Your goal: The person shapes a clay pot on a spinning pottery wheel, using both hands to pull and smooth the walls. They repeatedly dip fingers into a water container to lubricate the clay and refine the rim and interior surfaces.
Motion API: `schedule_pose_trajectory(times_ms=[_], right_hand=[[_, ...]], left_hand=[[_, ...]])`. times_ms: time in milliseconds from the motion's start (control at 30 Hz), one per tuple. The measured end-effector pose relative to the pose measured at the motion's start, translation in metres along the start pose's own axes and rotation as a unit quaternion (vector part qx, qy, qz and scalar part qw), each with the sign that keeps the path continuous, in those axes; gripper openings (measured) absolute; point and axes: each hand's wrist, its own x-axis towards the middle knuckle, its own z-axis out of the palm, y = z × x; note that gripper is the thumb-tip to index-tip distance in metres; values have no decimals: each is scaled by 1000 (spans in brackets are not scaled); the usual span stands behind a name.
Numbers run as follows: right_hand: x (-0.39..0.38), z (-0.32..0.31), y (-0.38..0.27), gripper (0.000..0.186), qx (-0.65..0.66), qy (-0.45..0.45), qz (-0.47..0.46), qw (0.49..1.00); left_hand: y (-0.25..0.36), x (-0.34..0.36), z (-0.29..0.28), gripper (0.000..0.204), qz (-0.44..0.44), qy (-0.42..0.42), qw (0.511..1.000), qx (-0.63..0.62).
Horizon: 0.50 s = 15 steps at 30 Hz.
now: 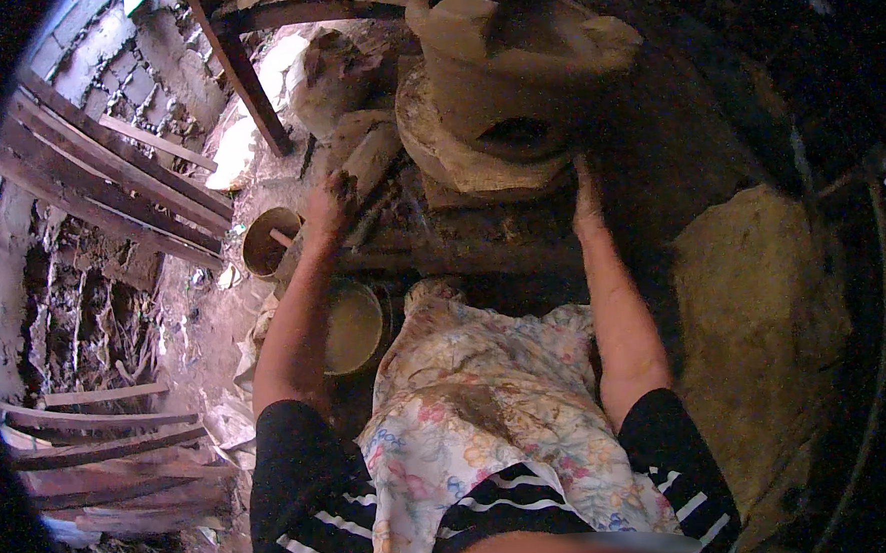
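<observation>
The clay vessel (499,103) stands on a flat base (499,195), beyond the floral cloth (478,365). The right hand (587,197) stretches just beside the base's right end; the left hand (330,208) is by a clay-smeared block (372,158). Whether either of the 2 grasps anything, I cannot tell.

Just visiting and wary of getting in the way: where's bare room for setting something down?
The tan patch right of the right forearm looks bare, though dim. Crowded: bowl and basin near the left hand, clay vessel by the right hand.
</observation>
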Motion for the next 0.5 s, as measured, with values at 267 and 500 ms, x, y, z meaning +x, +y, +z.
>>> schedule_pose_trajectory(times_ms=[267,500], right_hand=[[-31,48,6,76,140,50,83,985],[11,3,19,69,134,-37,92,986]], left_hand=[[161,17,-59,78,284,210,915,-197],[233,30,-56,84,307,258,913,-75]])
